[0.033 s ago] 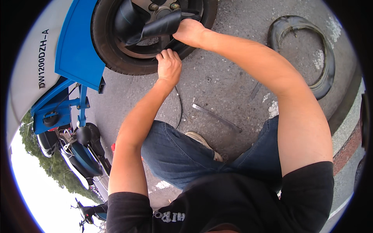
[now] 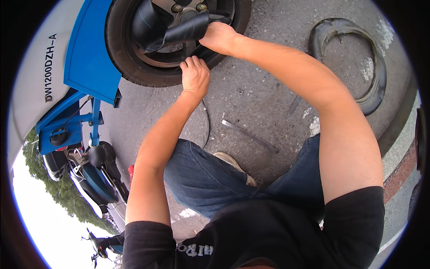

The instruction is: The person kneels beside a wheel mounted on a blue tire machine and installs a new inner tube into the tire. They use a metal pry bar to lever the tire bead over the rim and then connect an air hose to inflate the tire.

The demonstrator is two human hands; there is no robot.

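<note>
A black tyre (image 2: 130,67) on a dark wheel of a blue vehicle fills the top of the head view. A black inner tube (image 2: 179,33) bulges out of the wheel between tyre and rim. My right hand (image 2: 219,36) grips the end of that tube close to the wheel hub. Just below it, my left hand (image 2: 195,75) curls its fingers over the tyre's inner edge and presses there. I crouch on the asphalt, knees in blue jeans under my arms.
Another black rubber ring (image 2: 374,67) lies on the asphalt at the right. A flat metal bar (image 2: 250,135) and a thin dark cable (image 2: 207,127) lie in front of my shoe. The blue body panel (image 2: 89,58) overhangs at the left; parked scooters (image 2: 92,177) stand beyond.
</note>
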